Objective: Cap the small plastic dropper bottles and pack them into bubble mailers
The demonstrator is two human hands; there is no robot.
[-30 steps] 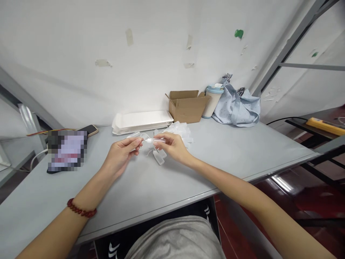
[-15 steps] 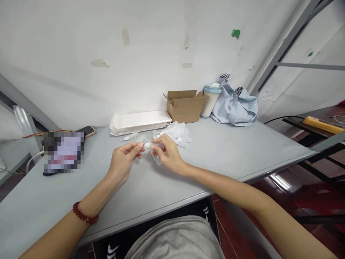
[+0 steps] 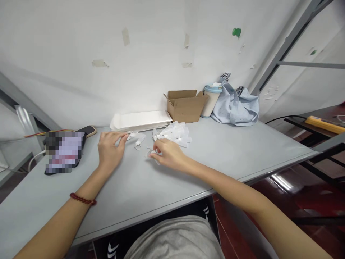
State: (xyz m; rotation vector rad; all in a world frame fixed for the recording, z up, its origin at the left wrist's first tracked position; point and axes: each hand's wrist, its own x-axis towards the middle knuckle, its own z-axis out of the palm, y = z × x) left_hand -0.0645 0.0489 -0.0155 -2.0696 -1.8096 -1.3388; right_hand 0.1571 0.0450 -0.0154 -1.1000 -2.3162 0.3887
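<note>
My left hand (image 3: 111, 145), a dark red beaded bracelet at its wrist, pinches a small white corded piece (image 3: 130, 136) near the white stack. Just right of it, another translucent white piece (image 3: 140, 140) with a loop lies on the grey table (image 3: 129, 190). My right hand (image 3: 168, 153) has thumb and forefinger closed on a white looped piece (image 3: 154, 151), partly hidden by the fingers. Beyond the right hand lies a pile of several translucent white pieces (image 3: 176, 133).
Along the wall stand a flat white stack (image 3: 141, 120), an open cardboard box (image 3: 188, 108), a lidded cup (image 3: 210, 100) and a light blue cloth bag (image 3: 235, 108). A phone (image 3: 90, 131) and a blurred-out dark item (image 3: 64, 153) lie at the left.
My hands have moved apart from the white piece they both held. The left went left and slightly away from me; the right moved slightly down. A looped piece now lies between them.
</note>
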